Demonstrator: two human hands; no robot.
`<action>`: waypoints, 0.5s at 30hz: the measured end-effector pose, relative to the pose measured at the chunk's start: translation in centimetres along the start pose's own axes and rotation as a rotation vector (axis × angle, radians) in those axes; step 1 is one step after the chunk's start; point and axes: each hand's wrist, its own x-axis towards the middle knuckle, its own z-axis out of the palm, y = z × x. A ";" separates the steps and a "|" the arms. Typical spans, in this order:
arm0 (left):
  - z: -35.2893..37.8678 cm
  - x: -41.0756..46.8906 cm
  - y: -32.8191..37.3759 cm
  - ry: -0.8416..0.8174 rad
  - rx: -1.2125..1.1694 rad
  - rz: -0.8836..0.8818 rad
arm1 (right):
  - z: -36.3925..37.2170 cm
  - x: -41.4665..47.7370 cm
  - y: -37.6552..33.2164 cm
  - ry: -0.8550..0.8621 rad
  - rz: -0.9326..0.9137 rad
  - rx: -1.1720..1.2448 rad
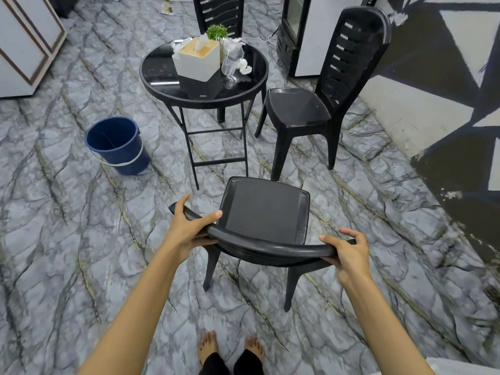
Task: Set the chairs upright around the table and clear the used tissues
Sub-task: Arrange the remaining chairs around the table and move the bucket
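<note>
No legible brand, label or writing can be made out on any item; a small mark on the dark base of the tissue box (pixel 198 59) is too small to be read. The nearest chair (pixel 263 209) is seen from above, standing on its legs on the marbled floor (pixel 67 239), its seat facing the round black surface (pixel 159 77). Its curved top rail is gripped at both ends: the left hand (pixel 189 226) is closed around the left end with the thumb laid over the rail, and the right hand (pixel 347 250) is wrapped around the right end, fingers partly curled above it. A second chair (pixel 305 109) is set upright just beside the surface on the right, and the back of a third chair (pixel 219 12) is visible behind the surface. On the surface the tissue box is placed near the middle, with crumpled used tissues (pixel 243 66) lying beside a clear plastic cup (pixel 230 67) and more crumpled tissue behind the box, near a small green plant (pixel 216 32). A blue bucket (pixel 116 144) is stood on the floor to the left of the surface, well apart from the held chair. Bare feet (pixel 208 345) are seen at the lower edge.
</note>
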 end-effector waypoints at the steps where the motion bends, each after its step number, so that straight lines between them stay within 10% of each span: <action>1: 0.1 0.0 0.0 0.011 0.000 0.000 | 0.0 0.1 0.0 0.001 0.020 0.035; 15: -0.3 2.5 1.8 0.108 -0.187 0.052 | 3.3 -1.1 -2.8 -0.038 -0.193 -0.037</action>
